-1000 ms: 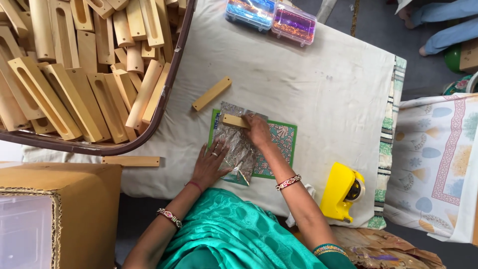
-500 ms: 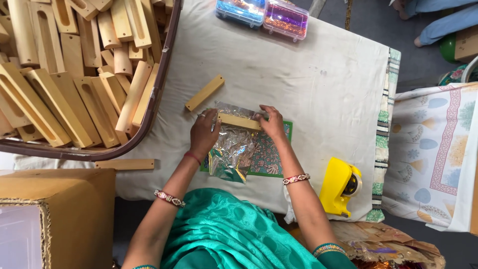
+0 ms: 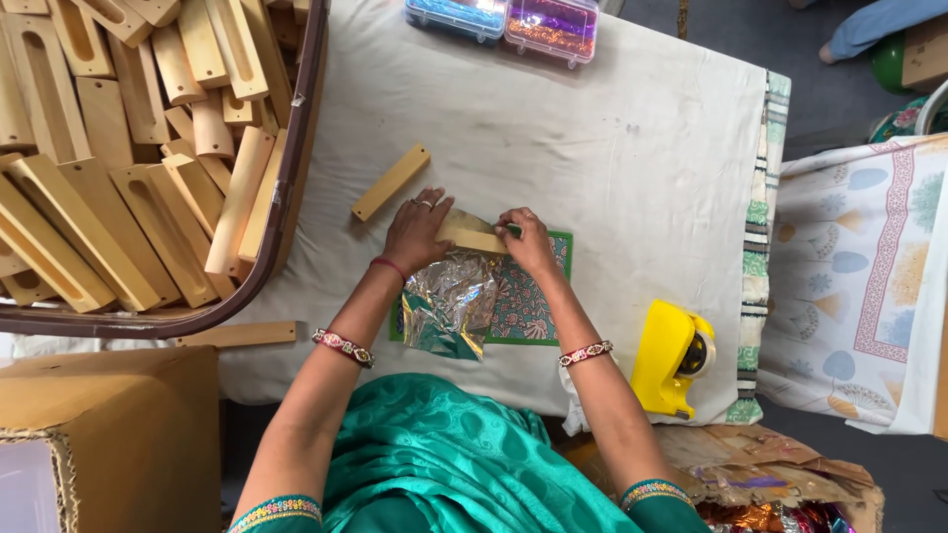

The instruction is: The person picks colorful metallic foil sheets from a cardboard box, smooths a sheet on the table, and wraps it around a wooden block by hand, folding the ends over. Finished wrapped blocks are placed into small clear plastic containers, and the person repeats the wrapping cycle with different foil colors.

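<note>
A short wooden block [image 3: 472,238] lies across the top edge of a shiny silver wrapping sheet [image 3: 449,304], which rests on a green patterned mat [image 3: 538,301]. My left hand [image 3: 415,230] presses on the block's left end and the folded wrap there. My right hand [image 3: 526,242] grips the block's right end with fingers curled over it. The sheet's lower part hangs crumpled toward me. A second wooden block [image 3: 391,183] lies loose on the white cloth just left of my left hand.
A big tub [image 3: 284,212] at left holds several slotted wooden blocks. A yellow tape dispenser [image 3: 673,356] sits at right. Two clear bead boxes [image 3: 504,20] stand at the far edge. A cardboard box [image 3: 109,434] is at lower left, with a wooden strip [image 3: 242,335] beside it.
Both hands moved up to the block's ends; the left hand left the sheet's middle, and the silver sheet is now folded up over the block's edge.
</note>
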